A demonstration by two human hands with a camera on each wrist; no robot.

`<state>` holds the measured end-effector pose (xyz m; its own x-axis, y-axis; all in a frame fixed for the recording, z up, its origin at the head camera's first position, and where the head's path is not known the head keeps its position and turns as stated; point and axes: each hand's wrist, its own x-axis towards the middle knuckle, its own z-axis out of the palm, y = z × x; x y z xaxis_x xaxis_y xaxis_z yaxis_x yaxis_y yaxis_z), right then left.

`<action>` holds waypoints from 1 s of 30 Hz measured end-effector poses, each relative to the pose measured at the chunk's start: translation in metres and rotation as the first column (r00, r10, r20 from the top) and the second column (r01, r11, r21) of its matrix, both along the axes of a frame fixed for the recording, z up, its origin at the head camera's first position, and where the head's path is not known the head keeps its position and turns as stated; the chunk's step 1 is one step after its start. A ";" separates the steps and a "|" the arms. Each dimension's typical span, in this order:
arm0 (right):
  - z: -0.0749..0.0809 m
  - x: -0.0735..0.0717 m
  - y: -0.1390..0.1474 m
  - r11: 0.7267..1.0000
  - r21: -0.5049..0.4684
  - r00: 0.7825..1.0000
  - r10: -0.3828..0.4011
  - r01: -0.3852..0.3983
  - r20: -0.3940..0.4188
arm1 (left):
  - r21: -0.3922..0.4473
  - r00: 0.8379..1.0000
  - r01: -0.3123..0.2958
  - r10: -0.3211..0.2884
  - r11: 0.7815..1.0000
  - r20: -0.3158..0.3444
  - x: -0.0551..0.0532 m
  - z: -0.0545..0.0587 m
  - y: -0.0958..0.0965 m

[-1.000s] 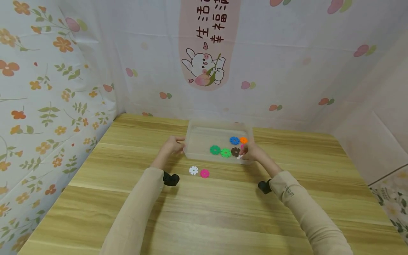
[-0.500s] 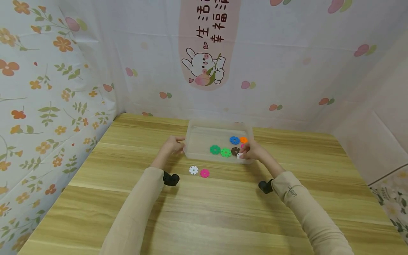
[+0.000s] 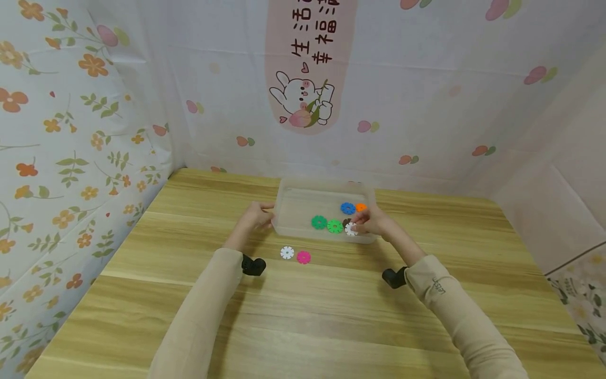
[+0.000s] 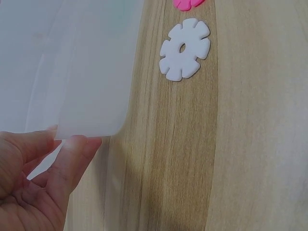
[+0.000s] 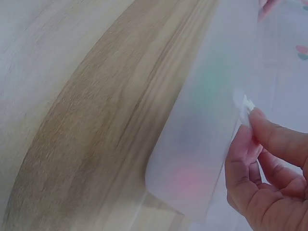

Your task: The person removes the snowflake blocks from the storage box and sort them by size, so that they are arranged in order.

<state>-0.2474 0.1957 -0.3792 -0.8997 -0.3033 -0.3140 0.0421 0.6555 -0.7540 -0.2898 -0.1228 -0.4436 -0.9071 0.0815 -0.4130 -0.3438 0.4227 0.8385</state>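
Note:
A white notched plastic disc [image 3: 351,229] is pinched between the thumb and finger of my right hand [image 3: 374,222], over the right front part of a translucent plastic box [image 3: 326,236]. In the right wrist view the disc [image 5: 247,107] stands tilted, edge-on, near the box's rim. My left hand [image 3: 258,216] touches the box's left wall with its fingertips. Inside the box lie a dark green disc [image 3: 319,222], a light green disc [image 3: 334,226], a blue disc [image 3: 347,208] and an orange disc [image 3: 361,208]. A brown disc [image 3: 347,222] is partly covered by the white one.
On the wooden table [image 3: 303,316], just in front of the box, lie another white disc [image 3: 286,252] and a pink disc [image 3: 304,257]. A patterned cloth [image 3: 416,121] hangs behind the table. Another floral cloth [image 3: 85,173] hangs at the left.
My right hand has lifted the white disc from the box's right front corner and shifted it slightly left, now partly over the brown disc. The left hand stays put.

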 end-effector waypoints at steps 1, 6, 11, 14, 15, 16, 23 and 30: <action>0.001 0.000 0.000 1.000 0.002 1.000 -0.001 0.001 -0.002 | -0.007 1.000 -0.002 0.002 1.000 0.002 0.001 0.002 0.000; 0.004 0.002 -0.002 1.000 -0.017 1.000 -0.013 0.013 0.003 | -0.044 1.000 -0.010 0.011 0.999 0.020 0.019 0.030 0.006; 0.006 0.004 -0.007 0.999 -0.043 1.000 -0.028 0.029 0.008 | -0.017 1.000 -0.002 0.002 1.000 0.012 0.029 0.040 0.007; 0.008 0.007 -0.010 0.998 -0.056 1.000 -0.025 0.026 0.012 | -0.006 1.000 -0.004 0.004 1.000 0.005 0.030 0.039 0.006; 0.008 0.008 -0.011 0.998 -0.055 1.000 -0.022 0.023 0.014 | -0.006 1.000 -0.003 0.003 1.000 0.002 0.030 0.039 0.006; 0.008 0.009 -0.012 0.998 -0.053 1.000 -0.018 0.019 0.015 | -0.011 1.000 0.001 -0.001 1.000 0.001 0.029 0.038 0.006; 0.006 0.016 -0.019 0.997 -0.076 1.000 0.010 -0.010 -0.003 | 0.044 0.999 0.016 -0.015 0.999 -0.036 0.000 -0.003 -0.004; 0.002 0.028 -0.030 0.993 -0.106 0.997 0.053 -0.058 -0.055 | 0.039 0.999 0.021 -0.019 0.999 -0.040 -0.027 -0.041 -0.012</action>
<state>-0.2198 0.1653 -0.3768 -0.8947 -0.3826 -0.2305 -0.0329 0.5710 -0.8203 -0.3171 -0.1347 -0.4851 -0.9209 0.1149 -0.3725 -0.3015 0.3957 0.8675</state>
